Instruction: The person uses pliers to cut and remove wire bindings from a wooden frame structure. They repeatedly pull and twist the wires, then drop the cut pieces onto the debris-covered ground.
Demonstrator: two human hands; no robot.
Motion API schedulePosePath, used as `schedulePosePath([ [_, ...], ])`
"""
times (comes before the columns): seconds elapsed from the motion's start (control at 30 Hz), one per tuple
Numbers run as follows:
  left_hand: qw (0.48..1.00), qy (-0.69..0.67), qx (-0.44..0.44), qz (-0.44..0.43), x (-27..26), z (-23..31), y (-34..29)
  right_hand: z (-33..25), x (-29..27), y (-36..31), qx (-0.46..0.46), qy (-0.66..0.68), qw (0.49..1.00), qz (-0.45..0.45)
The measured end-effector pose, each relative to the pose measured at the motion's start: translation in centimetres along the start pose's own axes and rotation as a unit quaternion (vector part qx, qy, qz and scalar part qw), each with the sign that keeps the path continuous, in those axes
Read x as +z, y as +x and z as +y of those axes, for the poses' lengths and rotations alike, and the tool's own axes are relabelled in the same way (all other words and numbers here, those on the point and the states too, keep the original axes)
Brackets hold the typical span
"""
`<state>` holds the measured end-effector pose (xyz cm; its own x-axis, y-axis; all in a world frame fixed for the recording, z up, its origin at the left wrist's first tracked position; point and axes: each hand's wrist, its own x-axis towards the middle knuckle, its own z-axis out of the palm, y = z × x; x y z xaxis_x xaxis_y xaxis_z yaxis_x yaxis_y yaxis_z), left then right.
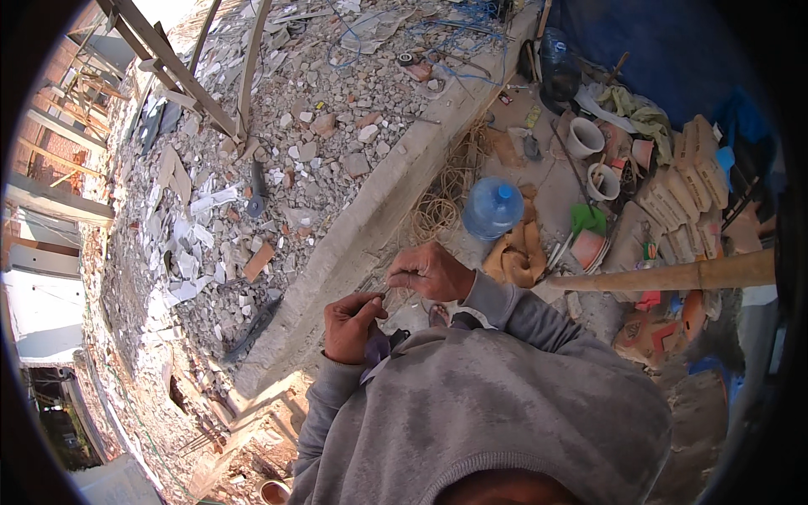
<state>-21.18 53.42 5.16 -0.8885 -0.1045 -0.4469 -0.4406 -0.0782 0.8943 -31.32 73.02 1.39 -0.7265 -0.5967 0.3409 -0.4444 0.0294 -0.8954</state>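
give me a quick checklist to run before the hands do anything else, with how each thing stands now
1. Both hands visible: ok; left hand and right hand are close together, fingers curled in.
2. Item between the fingertips identified: cannot tell; too small to make out.
3. Blue water jug upright: ok; it stands beyond the right hand.
4. Ground free of loose coils: not ok; a tan tangle lies beside the jug.
5. Wooden pole clear of the right sleeve: cannot tell; they look close, but depth is unclear.
6. Footing secure: cannot tell; only part of one foot shows.
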Motion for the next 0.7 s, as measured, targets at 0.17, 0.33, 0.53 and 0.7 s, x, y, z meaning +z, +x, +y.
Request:
schedulePosePath([
  [0.17, 0.999, 0.027, 0.015, 0.014, -0.7, 0.7, -1.4, 0.8, -0.6, 1.9, 0.063, 0.029, 0.995, -0.072],
  [0.33, 0.997, -0.066, -0.011, 0.024, -4.1, 2.4, -2.2, 1.5, 1.0, 4.9, 0.173, 0.315, 0.920, -0.153],
  [0.53, 0.985, -0.131, 0.047, 0.100, -6.3, 2.5, 1.1, 1.8, 4.4, 7.3, 0.258, 0.407, 0.875, -0.053],
  [0.7, 0.991, 0.004, 0.049, 0.125, -7.1, 2.7, 8.6, 4.6, 3.4, 11.2, -0.110, -0.058, 0.988, 0.091],
])
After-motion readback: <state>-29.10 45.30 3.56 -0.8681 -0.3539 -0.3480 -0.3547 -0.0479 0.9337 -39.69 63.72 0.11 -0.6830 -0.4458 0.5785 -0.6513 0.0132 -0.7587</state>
